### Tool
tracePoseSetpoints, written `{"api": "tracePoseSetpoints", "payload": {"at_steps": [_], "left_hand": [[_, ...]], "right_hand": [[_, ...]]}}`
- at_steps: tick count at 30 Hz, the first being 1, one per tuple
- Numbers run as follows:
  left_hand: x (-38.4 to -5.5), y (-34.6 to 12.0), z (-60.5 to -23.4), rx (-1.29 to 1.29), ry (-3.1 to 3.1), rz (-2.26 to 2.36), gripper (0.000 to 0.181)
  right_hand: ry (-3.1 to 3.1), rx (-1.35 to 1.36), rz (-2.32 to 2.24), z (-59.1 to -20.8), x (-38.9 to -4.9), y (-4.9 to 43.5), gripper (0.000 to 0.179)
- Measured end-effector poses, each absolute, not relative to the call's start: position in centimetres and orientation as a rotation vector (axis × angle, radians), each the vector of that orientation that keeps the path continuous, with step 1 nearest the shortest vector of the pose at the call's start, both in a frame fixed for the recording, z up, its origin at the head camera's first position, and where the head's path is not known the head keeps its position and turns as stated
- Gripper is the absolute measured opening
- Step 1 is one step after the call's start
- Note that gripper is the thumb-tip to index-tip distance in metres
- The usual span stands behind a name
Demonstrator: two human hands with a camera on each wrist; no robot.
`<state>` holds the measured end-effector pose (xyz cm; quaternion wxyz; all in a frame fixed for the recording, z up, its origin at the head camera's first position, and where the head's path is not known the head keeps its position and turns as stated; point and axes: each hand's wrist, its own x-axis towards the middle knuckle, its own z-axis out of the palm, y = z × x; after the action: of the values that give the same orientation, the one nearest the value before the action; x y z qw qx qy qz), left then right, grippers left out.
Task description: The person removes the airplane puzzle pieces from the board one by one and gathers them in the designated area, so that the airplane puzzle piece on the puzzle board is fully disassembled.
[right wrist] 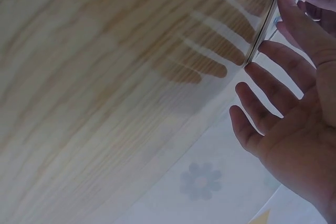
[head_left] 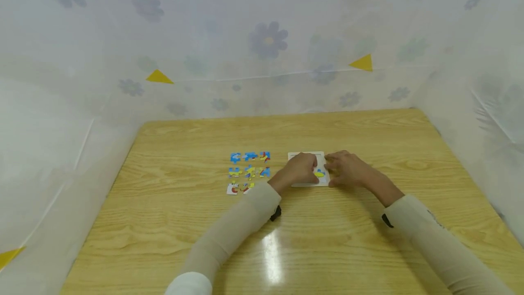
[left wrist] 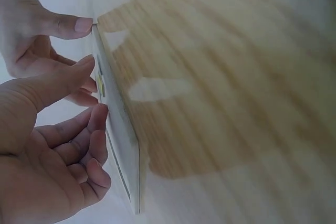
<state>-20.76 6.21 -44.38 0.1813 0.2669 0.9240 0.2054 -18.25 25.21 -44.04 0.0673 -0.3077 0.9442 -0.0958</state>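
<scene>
A thin white puzzle tray lies flat on the table, with a yellow-and-blue jigsaw piece in its right part. My left hand is over the tray. In the left wrist view its thumb stands apart from the bent fingers, with the piece on the tray seen between them and nothing visibly pinched. At the tray's right edge is my right hand. Its fingers are spread and fairly straight, and its thumb and index fingertip touch the edge near the corners. My left hand covers the tray's middle.
Left of the tray, several loose jigsaw pieces in blue, yellow, red and white lie in rows on the wooden table. Pale flowered sheeting with yellow triangles encloses the table's back and sides.
</scene>
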Motion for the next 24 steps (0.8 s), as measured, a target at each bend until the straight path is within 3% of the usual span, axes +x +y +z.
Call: {"api": "tracePoseSetpoints", "payload": {"at_steps": [24], "left_hand": [[-20.53, 7.30, -44.45, 0.758, 2.614, 0.548, 0.034]], "right_hand": [[2.841, -0.957, -0.303, -44.30, -18.38, 25.34, 0.052]]}}
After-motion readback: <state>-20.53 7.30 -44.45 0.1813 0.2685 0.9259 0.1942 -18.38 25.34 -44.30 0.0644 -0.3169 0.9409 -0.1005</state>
